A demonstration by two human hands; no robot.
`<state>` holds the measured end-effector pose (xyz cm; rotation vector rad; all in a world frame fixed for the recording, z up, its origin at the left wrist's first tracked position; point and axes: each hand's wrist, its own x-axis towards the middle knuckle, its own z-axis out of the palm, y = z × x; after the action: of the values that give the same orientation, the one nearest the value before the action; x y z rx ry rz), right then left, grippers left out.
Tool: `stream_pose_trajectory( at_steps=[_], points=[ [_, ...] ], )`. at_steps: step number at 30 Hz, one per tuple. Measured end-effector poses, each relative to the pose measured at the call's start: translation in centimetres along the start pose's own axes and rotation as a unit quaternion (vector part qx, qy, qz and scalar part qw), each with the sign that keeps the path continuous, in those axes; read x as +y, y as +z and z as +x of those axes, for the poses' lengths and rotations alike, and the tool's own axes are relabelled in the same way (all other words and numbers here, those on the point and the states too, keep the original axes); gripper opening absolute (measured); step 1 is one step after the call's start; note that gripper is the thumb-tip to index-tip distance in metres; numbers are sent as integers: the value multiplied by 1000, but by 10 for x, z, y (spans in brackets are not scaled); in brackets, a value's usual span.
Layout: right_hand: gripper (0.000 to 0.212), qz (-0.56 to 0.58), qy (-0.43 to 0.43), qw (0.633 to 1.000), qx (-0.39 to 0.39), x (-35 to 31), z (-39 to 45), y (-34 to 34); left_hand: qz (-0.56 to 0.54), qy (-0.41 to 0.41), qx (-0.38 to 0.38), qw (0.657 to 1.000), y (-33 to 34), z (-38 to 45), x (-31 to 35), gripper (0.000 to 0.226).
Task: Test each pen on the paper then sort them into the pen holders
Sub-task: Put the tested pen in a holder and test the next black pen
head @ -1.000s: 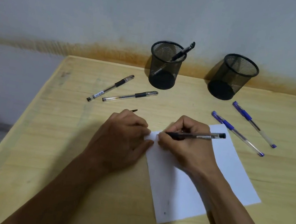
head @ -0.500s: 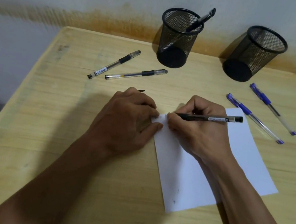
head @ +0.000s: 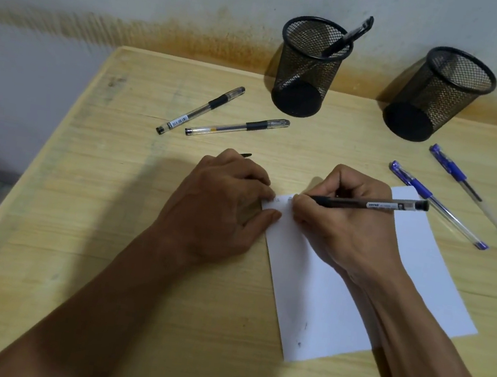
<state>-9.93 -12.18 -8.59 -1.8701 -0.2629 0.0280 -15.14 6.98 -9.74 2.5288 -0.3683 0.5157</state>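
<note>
Two hands work at the top left corner of the paper [head: 351, 284], which lies askew on the counter [head: 104, 264]. My right hand [head: 352, 230] has its grip closed around a dark-barrelled pen [head: 368, 205], tip down on the sheet and capped end pointing right, the low angle suiting a short test scribble; faint marks show just beside the tip. My left hand [head: 222, 207] lies with fingers curled at the sheet's edge, thumb touching it, probably to stop the paper sliding under the stroke. A small dark tip [head: 246, 155] juts from behind its knuckles, so it may be holding something, perhaps a cap, but I cannot tell. Two black-grip clear pens [head: 202, 109] [head: 238, 127] lie left of the left holder [head: 311, 70], and two blue pens [head: 438, 204] [head: 470, 188] lie right of the sheet below the right holder [head: 439, 96], apparently grouped by colour and awaiting testing. One black pen [head: 351, 37] already leans in the left holder; the right one looks empty. I judge the task to be early, with one pen sorted.
</note>
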Motion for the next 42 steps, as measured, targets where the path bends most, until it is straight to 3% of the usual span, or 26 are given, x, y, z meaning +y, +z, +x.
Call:
stream_pose_trajectory(
  at_steps=[42],
  points=[
    [18,-59,-21,998,8,-9,-5,-1,2,-1,0,1000,1,-1,1,28]
  ],
)
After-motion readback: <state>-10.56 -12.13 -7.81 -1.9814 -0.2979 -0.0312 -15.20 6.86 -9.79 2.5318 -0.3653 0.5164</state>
